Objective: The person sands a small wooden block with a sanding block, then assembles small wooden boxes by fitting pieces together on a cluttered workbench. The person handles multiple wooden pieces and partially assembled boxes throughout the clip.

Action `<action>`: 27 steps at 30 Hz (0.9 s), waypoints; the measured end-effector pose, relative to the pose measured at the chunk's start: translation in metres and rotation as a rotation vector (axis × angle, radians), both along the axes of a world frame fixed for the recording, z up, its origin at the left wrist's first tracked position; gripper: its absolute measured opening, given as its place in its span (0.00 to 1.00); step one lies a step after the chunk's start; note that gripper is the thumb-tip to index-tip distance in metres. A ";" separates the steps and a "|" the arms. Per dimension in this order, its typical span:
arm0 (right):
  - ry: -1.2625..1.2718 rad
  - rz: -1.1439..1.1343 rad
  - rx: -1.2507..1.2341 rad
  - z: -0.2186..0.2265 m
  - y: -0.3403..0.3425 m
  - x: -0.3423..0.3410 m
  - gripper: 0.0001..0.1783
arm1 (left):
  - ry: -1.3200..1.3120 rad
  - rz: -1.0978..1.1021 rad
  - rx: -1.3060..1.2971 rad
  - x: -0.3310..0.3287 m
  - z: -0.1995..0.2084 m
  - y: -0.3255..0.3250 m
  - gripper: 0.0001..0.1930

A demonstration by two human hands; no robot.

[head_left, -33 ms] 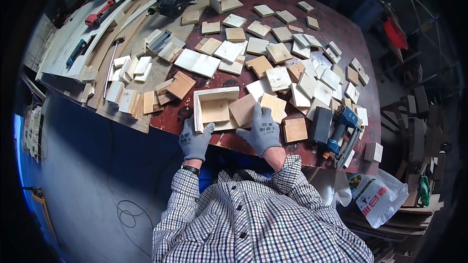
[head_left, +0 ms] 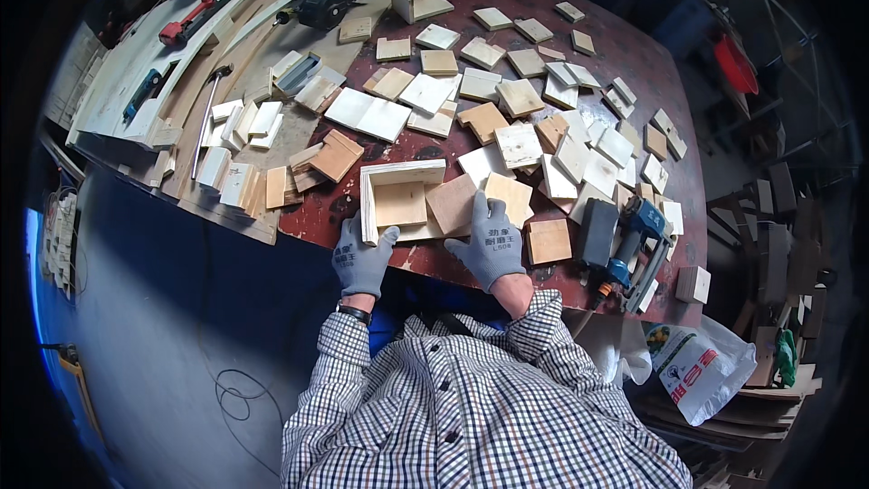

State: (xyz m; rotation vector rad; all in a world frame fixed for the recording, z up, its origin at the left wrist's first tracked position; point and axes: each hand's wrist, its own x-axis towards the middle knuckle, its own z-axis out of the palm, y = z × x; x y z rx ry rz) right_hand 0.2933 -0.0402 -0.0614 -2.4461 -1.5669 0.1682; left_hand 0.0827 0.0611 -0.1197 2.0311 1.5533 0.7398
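Observation:
In front of me on the dark red tabletop [head_left: 421, 260] stands a wooden corner frame [head_left: 405, 172], two upright pale boards meeting at a right angle. A tan wooden block [head_left: 400, 206] shows inside the corner. My left hand [head_left: 360, 258], in a grey glove, is closed around the near end of the frame's left board, its thumb on the inner side. To the right, my gloved right hand [head_left: 490, 249] has its thumb and fingers spread. Its fingertips touch the near side of a square brown board [head_left: 452, 205], beside a lighter square board [head_left: 509, 199].
Many loose wooden pieces [head_left: 520, 98] cover the table. A blue nail gun [head_left: 634, 249] lies at the right, near a small block [head_left: 693, 284]. Leftward are a hammer [head_left: 210, 113], a red tool [head_left: 188, 23] and a dark power saw [head_left: 321, 5]. A plastic bag [head_left: 701, 367] hangs off the near right edge.

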 end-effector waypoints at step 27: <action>-0.066 -0.047 0.040 -0.013 -0.011 0.036 0.53 | -0.085 0.005 -0.027 0.000 0.003 -0.002 0.33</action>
